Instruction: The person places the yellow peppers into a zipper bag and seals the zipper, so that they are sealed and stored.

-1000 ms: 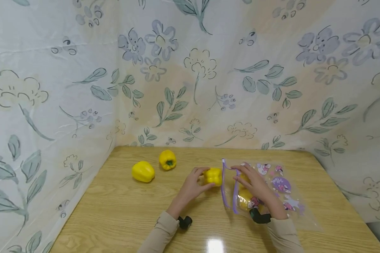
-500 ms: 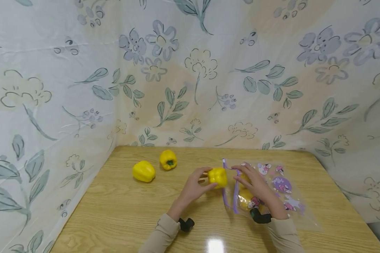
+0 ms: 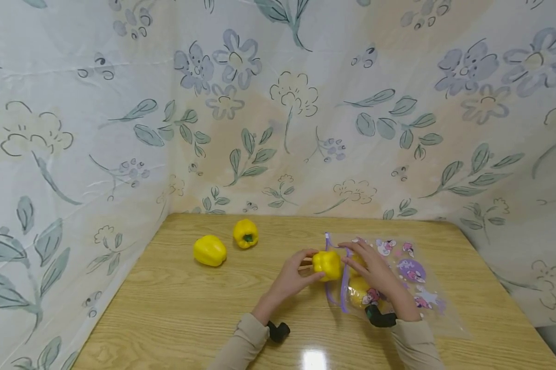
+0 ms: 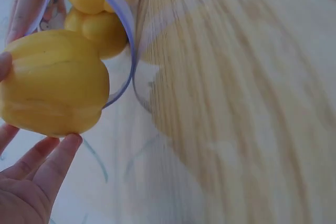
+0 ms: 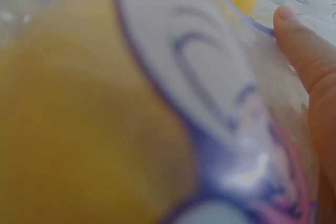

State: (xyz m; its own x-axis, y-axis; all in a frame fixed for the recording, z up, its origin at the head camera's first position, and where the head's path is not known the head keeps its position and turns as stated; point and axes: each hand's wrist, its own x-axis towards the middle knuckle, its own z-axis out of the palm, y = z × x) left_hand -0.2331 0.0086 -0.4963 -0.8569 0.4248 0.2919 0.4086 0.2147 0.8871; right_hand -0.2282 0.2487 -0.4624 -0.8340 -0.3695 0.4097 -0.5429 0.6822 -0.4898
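Note:
My left hand (image 3: 290, 277) grips a yellow bell pepper (image 3: 326, 265) between thumb and fingers, right at the mouth of a clear zip bag (image 3: 444, 313). Cartoon prints cover the bag, and its rim is purple. In the left wrist view the held pepper (image 4: 52, 82) stands in front of the gaping rim (image 4: 126, 24), with more yellow peppers (image 4: 100, 32) inside. My right hand (image 3: 375, 270) holds the upper layer of the bag by its rim. Bagged pepper (image 5: 79, 114) and print fill much of the right wrist view, where one digit reaches the purple edge.
Two more yellow bell peppers lie at the back left of the wooden table (image 3: 180, 308): one on its side (image 3: 210, 251), one with its green stem facing forward (image 3: 246, 234). Floral cloth (image 3: 278, 128) hangs behind and at the sides.
My left hand has carried the pepper rightward and slightly nearer to me, from left of the bag to its mouth. My right hand and the bag look unmoved.

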